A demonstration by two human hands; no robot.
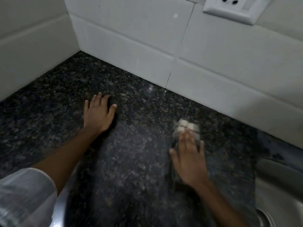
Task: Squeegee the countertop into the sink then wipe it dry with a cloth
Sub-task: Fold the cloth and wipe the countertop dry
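Note:
A dark speckled granite countertop [131, 145] fills the middle of the view. My left hand [98, 114] lies flat on it with fingers spread, holding nothing. My right hand [190, 159] is blurred by motion and presses flat on a checked grey-and-white cloth [187, 126], whose far end sticks out beyond my fingertips. The steel sink [282, 190] lies at the lower right, just beside my right forearm. No squeegee is in view.
White tiled walls [147, 38] meet in a corner at the back left. A white wall socket [234, 9] sits at the top right. The sink drain [265, 218] shows at the bottom right. My white sleeve [24, 194] covers the lower left.

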